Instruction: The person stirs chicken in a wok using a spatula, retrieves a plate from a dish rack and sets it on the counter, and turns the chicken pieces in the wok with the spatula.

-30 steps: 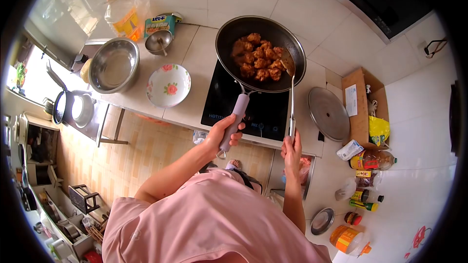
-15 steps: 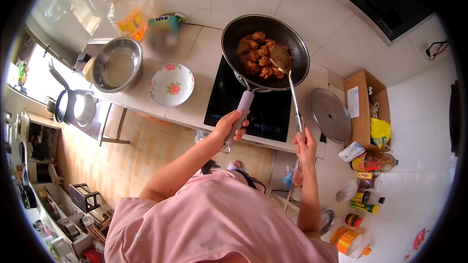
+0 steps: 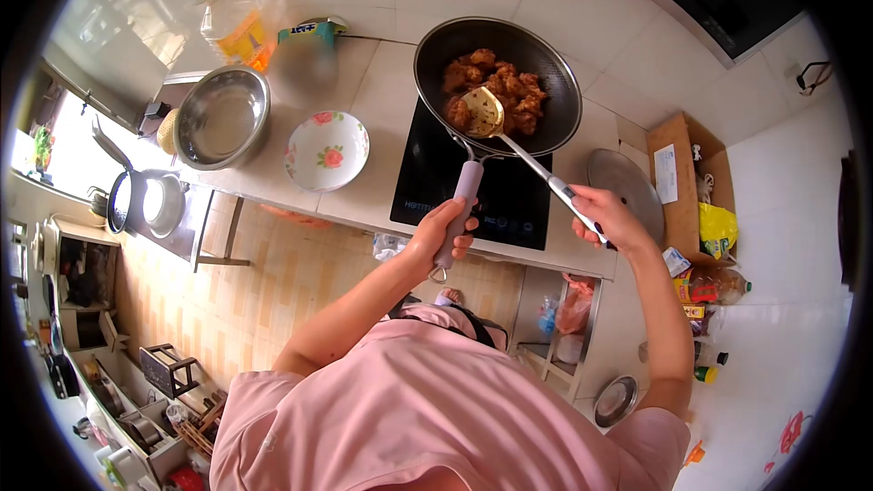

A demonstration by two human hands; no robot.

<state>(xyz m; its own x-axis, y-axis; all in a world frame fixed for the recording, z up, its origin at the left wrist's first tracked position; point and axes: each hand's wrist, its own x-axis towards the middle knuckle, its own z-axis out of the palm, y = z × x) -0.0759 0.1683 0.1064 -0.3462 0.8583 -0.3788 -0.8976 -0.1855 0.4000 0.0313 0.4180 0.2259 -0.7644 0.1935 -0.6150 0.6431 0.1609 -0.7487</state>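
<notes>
My left hand point(image 3: 441, 233) is closed around the lilac handle of a dark wok point(image 3: 566, 102), which is over the black induction cooktop point(image 3: 518, 209). Browned, sauced chunks of food point(image 3: 518, 91) lie in the wok, mostly toward its middle and right. My right hand point(image 3: 605, 215) grips a long-handled slotted spatula point(image 3: 543, 173), its metal head low in the wok against the food at the left. The handle slants down to the right across the wok's rim.
Left of the cooktop stand a floral plate point(image 3: 305, 164), a steel bowl point(image 3: 195, 141) and an oil bottle point(image 3: 235, 32). To the right are a round lid point(image 3: 627, 186), a cardboard box point(image 3: 673, 205) and several bottles along the wall.
My right hand has moved up and to the right, and the spatula head has swung from the wok's right side to its lower left. My left hand still holds the handle.
</notes>
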